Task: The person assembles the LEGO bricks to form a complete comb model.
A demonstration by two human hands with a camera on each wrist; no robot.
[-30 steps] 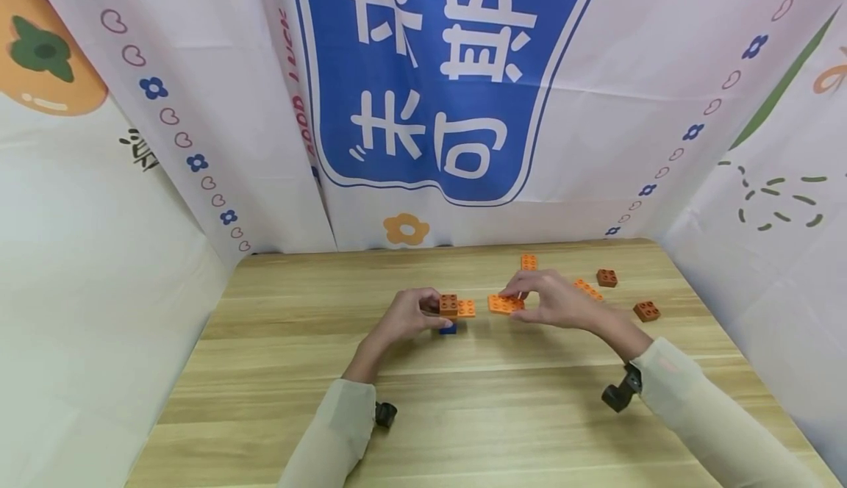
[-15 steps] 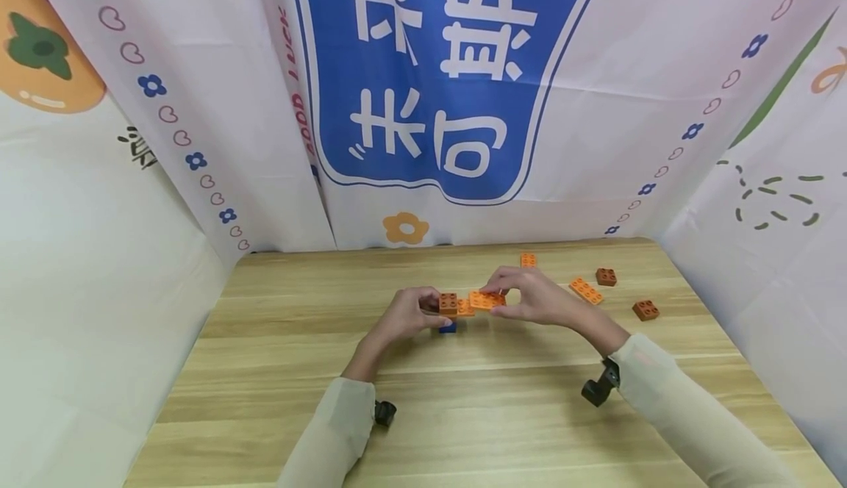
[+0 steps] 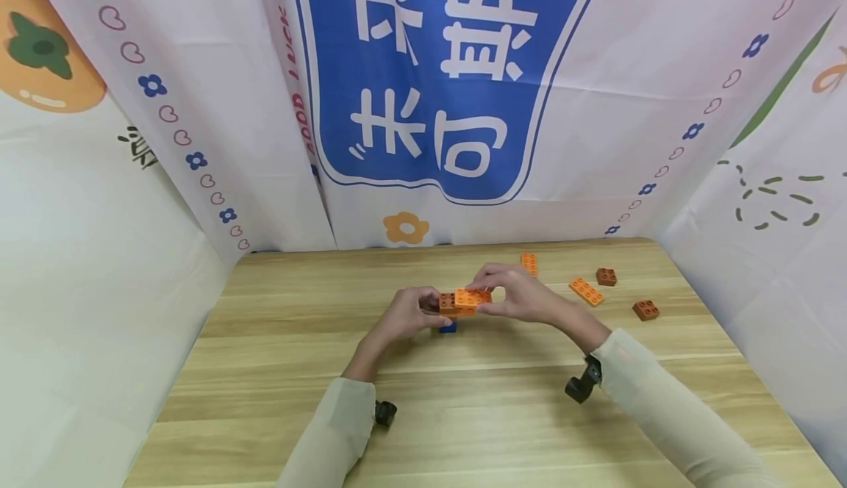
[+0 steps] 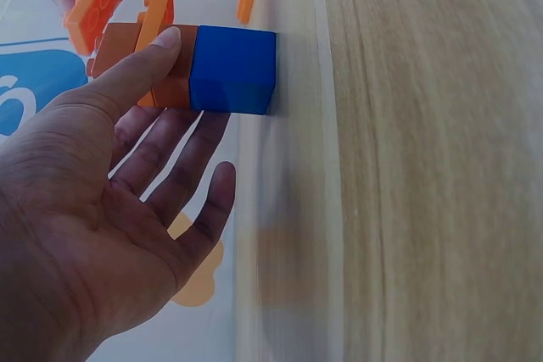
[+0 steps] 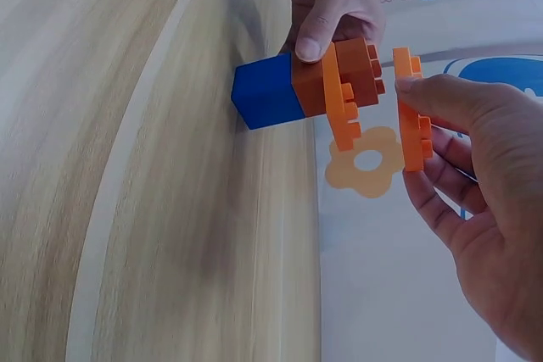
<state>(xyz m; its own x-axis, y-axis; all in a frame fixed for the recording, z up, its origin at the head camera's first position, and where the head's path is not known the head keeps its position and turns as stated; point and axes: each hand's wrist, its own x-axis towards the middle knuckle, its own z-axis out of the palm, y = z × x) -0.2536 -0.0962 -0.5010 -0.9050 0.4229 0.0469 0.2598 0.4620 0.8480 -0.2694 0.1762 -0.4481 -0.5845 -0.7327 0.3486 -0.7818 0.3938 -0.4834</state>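
A stack of toy building bricks stands on the table: a blue block [image 4: 233,69] at the bottom, a brown brick, an orange plate [image 5: 340,108] jutting to the right, and another brown brick [image 5: 360,74] on top. My left hand [image 3: 409,316] grips the stack from the left, thumb near the lower brown brick [image 5: 309,86]. Between thumb and fingers, my right hand [image 3: 519,295] pinches a second orange plate [image 5: 411,116]. That plate hangs just above the top brick, apart from it, its studs facing up.
On the wooden table [image 3: 423,407], to the right, lie an orange plate [image 3: 586,291], a small orange plate [image 3: 529,263] at the back, a brown brick [image 3: 606,276] and another brown brick [image 3: 646,310]. A printed cloth [image 3: 582,179] hangs behind the table.
My right hand has moved left with the orange plate, from beside the stack to over its top. The left hand and the stack have stayed in place.
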